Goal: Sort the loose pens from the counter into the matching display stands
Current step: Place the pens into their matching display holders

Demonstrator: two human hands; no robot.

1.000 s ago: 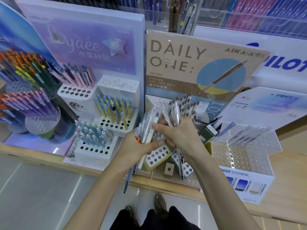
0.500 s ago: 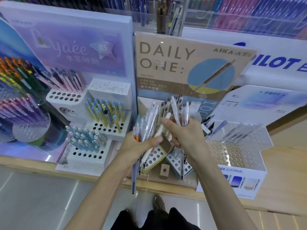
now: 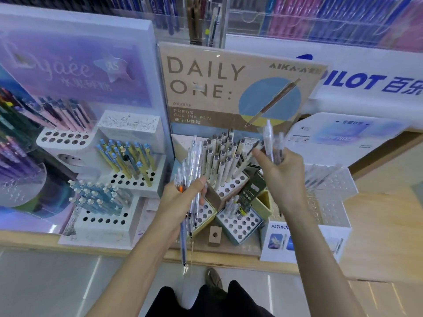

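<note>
While both hands are raised in front of the displays, each holds pens clear of the counter (image 3: 384, 229).

Left hand (image 3: 180, 200): fingers (image 3: 199, 183) curled and clamped round a bundle of clear pens (image 3: 193, 161). The bundle is roughly upright, just in front of the left side of the DAILY ONE stand (image 3: 206, 83). One bluish pen (image 3: 183, 239) hangs lower than the rest of the bundle, its tip below the counter's front edge.

Right hand (image 3: 283, 177): fingers (image 3: 259, 155) closed round a smaller clutch of clear pens (image 3: 271, 143), tops upward. It is seen between the DAILY ONE stand and the clear acrylic stand (image 3: 338, 191) to the right. The clutch is blurred, so its count cannot be told.

DAILY ONE stand: beige pens (image 3: 220, 159) stand in the rear tier. The front blocks show many open holes, with a few pale pens (image 3: 232, 205) in the lower right block. A dark green box (image 3: 253, 191) leans between the tiers. A small cardboard block (image 3: 215, 235) with one hole sits on the counter just in front.

Clear acrylic stand: several clear stocked pens (image 3: 320, 173) lie toward its rear, and rows of open holes show in front of them.

Purple-backed stand (image 3: 75, 72), at left: blue-and-yellow pens (image 3: 128, 159) on the middle tier, pale blue pens (image 3: 98, 197) on the lower tier.
</note>
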